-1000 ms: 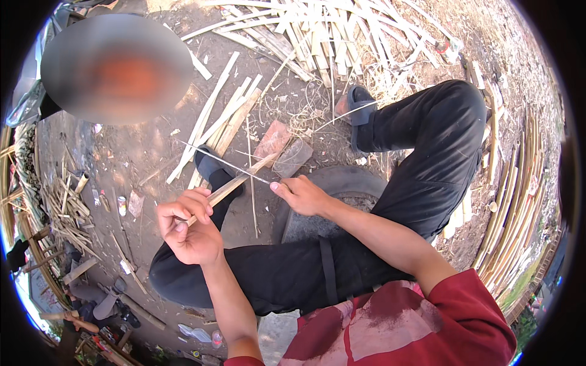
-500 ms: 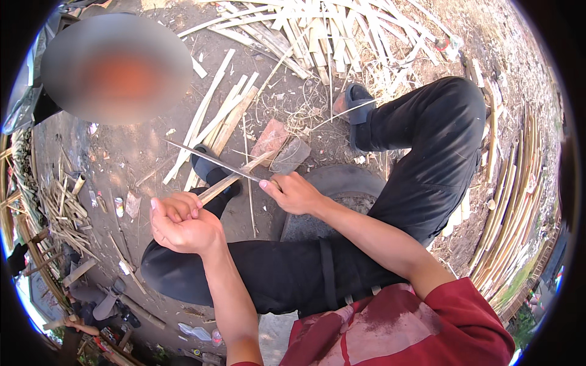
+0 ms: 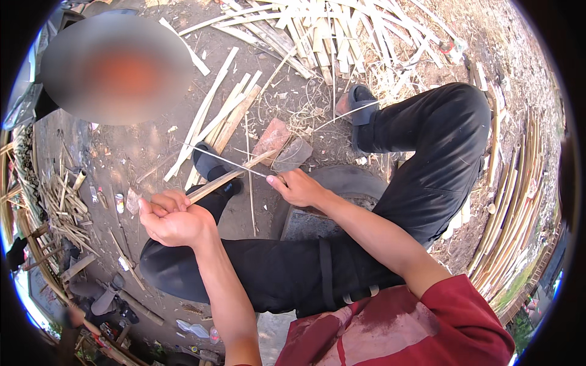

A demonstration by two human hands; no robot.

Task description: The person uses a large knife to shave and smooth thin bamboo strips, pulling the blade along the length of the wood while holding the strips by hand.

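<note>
My left hand [image 3: 174, 218], palm turned up and fingers curled, grips the near end of a bamboo strip [image 3: 221, 182]. The strip slants up and right over my shoe toward two bricks. My right hand [image 3: 300, 188] is closed round the handle of a knife [image 3: 228, 162], mostly hidden by the fingers. Its long thin blade points to the upper left and crosses the strip. From this view I cannot tell whether the edge bites into the bamboo. Both hands are above my legs, the right one near a dark tyre [image 3: 351, 181].
A red brick [image 3: 273, 139] and a greyish brick [image 3: 292, 155] lie beyond the strip. Split bamboo slats [image 3: 210, 116] and a larger pile [image 3: 323, 39] cover the ground ahead. Long bamboo poles [image 3: 510, 201] are stacked at right, offcuts [image 3: 61, 204] at left. A blurred shape fills the upper left.
My left hand has shifted a little left with the bamboo strip. My right hand and the knife have moved slightly right, so hands are farther apart.
</note>
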